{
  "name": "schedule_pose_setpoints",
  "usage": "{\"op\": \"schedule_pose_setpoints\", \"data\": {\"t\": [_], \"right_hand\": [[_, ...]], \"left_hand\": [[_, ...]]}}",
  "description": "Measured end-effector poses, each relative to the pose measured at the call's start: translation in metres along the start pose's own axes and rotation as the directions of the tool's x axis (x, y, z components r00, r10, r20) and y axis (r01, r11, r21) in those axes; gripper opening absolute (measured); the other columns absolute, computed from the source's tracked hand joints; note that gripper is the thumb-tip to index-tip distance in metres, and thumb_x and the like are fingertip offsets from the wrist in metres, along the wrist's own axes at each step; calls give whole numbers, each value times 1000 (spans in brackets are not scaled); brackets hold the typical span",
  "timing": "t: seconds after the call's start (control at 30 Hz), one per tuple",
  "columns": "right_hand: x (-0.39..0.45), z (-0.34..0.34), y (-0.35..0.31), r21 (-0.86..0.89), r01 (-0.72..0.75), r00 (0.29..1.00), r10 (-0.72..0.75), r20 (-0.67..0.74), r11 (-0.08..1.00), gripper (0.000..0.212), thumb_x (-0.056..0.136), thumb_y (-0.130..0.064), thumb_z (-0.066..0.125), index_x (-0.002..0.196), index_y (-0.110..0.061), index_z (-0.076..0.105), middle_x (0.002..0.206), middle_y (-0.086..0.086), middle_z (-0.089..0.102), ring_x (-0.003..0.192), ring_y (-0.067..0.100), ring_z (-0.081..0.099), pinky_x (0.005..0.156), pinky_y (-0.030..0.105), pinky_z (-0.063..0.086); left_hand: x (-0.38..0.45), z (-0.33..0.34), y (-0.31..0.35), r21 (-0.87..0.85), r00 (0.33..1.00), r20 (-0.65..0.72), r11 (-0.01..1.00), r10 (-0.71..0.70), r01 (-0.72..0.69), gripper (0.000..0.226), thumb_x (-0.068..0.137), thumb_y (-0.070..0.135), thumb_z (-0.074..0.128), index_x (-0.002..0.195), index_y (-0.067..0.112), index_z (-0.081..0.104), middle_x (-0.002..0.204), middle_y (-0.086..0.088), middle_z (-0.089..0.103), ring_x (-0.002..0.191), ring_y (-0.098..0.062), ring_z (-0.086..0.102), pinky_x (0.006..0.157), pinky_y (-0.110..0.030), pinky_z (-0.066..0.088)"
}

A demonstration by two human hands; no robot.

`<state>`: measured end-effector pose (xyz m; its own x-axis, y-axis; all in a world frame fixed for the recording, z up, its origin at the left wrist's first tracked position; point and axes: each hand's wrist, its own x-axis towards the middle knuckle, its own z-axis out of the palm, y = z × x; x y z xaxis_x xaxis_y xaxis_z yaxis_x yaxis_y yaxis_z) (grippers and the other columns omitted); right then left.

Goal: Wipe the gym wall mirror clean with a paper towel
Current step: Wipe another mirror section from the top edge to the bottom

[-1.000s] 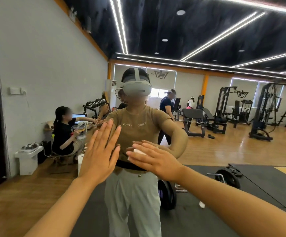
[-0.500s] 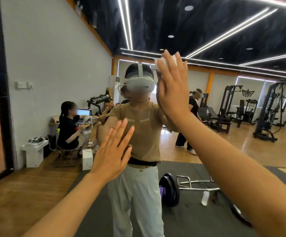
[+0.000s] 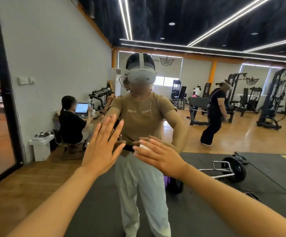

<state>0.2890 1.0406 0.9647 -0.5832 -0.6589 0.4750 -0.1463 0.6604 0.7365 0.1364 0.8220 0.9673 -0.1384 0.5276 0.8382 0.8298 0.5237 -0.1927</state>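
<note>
— Mirror (image 3: 207, 117)? It fills the view ahead, reflecting wood floor, black mats and gym machines.
— Hands?
— Left hand (image 3: 103, 147) flat on the glass, fingers straight. Right hand (image 3: 157, 156) presses the paper towel (image 3: 143, 147) against it.

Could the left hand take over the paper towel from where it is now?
Probably yes. The left hand lies flat and open on the mirror, holding nothing, close beside the right hand, which presses the paper towel to the glass. Nothing lies between them.
</note>
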Motion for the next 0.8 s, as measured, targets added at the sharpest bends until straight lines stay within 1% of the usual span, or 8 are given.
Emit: {"op": "schedule_pose_setpoints", "data": {"t": [0.1, 0.2, 0.27, 0.43, 0.5, 0.6, 0.7, 0.8], "right_hand": [[9, -23, 41, -43, -110, 993, 107, -55, 993, 44, 106, -3, 34, 147, -13, 49, 156, 7, 41, 147, 33, 31, 123, 48, 21], [25, -56, 97, -96, -302, 940, 279, -195, 949, 57, 93, 8, 53, 146, -10, 45, 154, 15, 42, 145, 38, 32, 121, 53, 25], [32, -74, 123, -98, -398, 895, 362, -263, 912, 60, 90, 4, 64, 144, -10, 43, 153, 17, 41, 144, 39, 32, 121, 51, 24], [25, -65, 101, 136, -623, 682, 620, -386, 770, 59, 92, 6, 59, 145, -13, 39, 154, 18, 38, 146, 39, 27, 125, 45, 11], [11, -45, 70, 150, -596, 708, 604, -365, 789, 57, 92, 8, 61, 143, -9, 44, 153, 18, 41, 146, 39, 28, 124, 49, 11], [-27, -20, 22, 153, -510, 806, 532, -258, 846, 49, 97, 3, 55, 144, -8, 47, 154, 13, 40, 149, 35, 26, 122, 54, 16], [-78, -3, -19, 116, -400, 910, 408, -66, 909, 47, 107, -9, 31, 154, -15, 32, 158, 5, 33, 152, 30, 18, 123, 50, 16], [-108, 4, -24, 71, -207, 978, 203, 56, 976, 67, 99, -6, 40, 160, -19, 15, 165, -3, 19, 153, 24, 12, 125, 43, 10]], "left_hand": [[-1, 1, 0, -1, 1000, 11, 1000, -2, 2, 72, 102, 48, 31, 161, 15, 7, 168, -12, 1, 155, -27, 5, 125, -44, 8], [-2, 0, 6, 4, 999, 23, 999, -43, 43, 71, 102, 46, 31, 161, 13, 8, 168, -13, 1, 155, -28, 4, 125, -44, 5], [-2, 0, 12, -28, 995, 26, 995, -91, 92, 69, 103, 43, 31, 161, 14, 8, 168, -12, -1, 155, -27, 1, 125, -42, 1], [3, -4, 43, -316, 961, 17, 910, -277, 268, 70, 102, 37, 41, 160, 18, 7, 167, 2, -14, 154, -17, -12, 124, -31, -8], [2, -3, 55, -368, 963, 29, 892, -269, 261, 71, 101, 37, 42, 161, 20, 7, 168, 1, -13, 154, -17, -12, 125, -39, 0], [-4, 7, 68, -348, 975, 29, 912, -222, 218, 70, 100, 39, 38, 161, 22, 8, 168, -5, -8, 155, -22, -10, 124, -50, 9], [-8, 13, 80, -319, 976, 32, 923, -215, 214, 69, 100, 39, 38, 161, 20, 13, 168, -5, -9, 155, -25, -9, 125, -42, 0], [-10, 14, 90, -304, 984, 18, 936, -178, 175, 66, 100, 35, 39, 160, 15, 18, 169, -8, -3, 155, -25, -5, 125, -36, -6]]}}
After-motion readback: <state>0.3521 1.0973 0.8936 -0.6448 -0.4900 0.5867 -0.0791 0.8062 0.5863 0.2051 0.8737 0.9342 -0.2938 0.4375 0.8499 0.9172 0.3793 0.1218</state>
